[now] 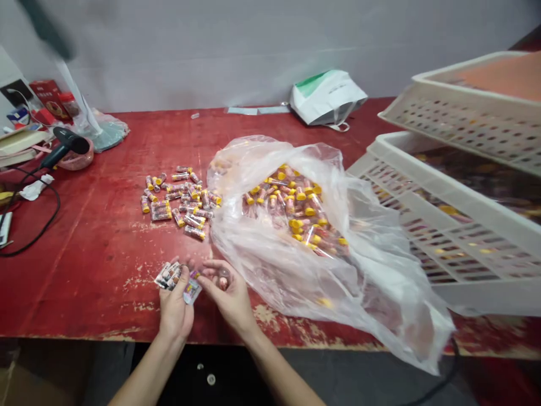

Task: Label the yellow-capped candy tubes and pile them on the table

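My left hand is closed around several small printed cards, which fan out past the fingers. A purple-and-white packet sits between my two hands, under the left thumb. My right hand pinches this packet's upper edge with thumb and fingertip. Its curled fingers also hold a small, shiny, rounded brownish thing, too small to name. Beyond the hands lies a loose pile of small clear tubes with yellow caps. To the right, an open clear plastic bag holds many similar tubes.
Stacked white perforated crates stand at the right, the upper one tilted. A white-and-green bag lies near the wall. At the left are a barcode scanner with its cable, a tape roll and red boxes. The red table's front edge is worn.
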The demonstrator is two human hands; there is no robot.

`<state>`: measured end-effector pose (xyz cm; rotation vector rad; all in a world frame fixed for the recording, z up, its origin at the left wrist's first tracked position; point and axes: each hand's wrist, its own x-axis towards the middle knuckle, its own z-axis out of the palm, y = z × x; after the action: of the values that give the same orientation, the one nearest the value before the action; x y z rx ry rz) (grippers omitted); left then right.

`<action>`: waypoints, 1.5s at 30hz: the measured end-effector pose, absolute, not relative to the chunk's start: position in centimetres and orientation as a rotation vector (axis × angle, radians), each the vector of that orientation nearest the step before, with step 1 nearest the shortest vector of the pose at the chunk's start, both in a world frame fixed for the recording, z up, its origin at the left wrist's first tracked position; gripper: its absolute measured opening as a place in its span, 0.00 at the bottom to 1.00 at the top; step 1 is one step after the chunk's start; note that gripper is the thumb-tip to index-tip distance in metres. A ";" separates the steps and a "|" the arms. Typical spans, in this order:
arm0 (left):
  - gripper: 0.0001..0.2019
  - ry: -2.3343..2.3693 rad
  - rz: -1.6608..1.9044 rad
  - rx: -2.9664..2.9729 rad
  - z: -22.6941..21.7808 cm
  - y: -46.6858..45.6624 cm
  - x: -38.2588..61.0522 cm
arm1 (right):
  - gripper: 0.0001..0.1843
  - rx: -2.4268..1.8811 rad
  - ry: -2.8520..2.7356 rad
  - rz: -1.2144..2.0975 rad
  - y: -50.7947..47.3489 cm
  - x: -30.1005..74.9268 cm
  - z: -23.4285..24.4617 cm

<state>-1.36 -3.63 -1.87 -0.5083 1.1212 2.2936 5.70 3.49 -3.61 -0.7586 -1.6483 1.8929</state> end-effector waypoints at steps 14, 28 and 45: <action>0.19 1.249 2.258 -0.434 -2.9 -5.1 0.4 | 0.10 -0.648 -1.862 1.808 3.4 5.5 -3.8; 0.12 1.144 2.213 -0.670 -1.0 -4.8 -0.2 | 0.20 -0.454 -2.012 1.543 3.2 10.1 -2.7; 0.15 1.181 2.147 -0.529 -1.3 -5.3 1.5 | 0.24 -0.415 -1.958 1.166 2.3 11.1 -2.0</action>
<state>1.50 -5.29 -1.28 -0.5293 1.1807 2.1467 11.09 2.27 -2.04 -0.4155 -1.9583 1.1659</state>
